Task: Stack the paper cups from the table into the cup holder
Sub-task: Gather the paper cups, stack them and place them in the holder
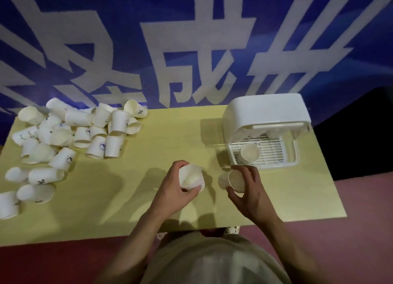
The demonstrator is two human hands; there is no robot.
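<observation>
Paper cups lie heaped on the far left of the yellow table, well apart from the white cup holder at the right, which already has a cup on its grille. The left hand has its grip curled round one cup, and the right hand holds another just before the holder. Thin walls could crumple if squeezed, and a tilted cup might jam rather than nest.

Yellow table, rectangular, on a reddish floor. Far left to near left: loose heap of white paper cups, most tipped on their sides, some upside down. Far right: white cup holder standing on the tabletop, one cup inside on its grid.
</observation>
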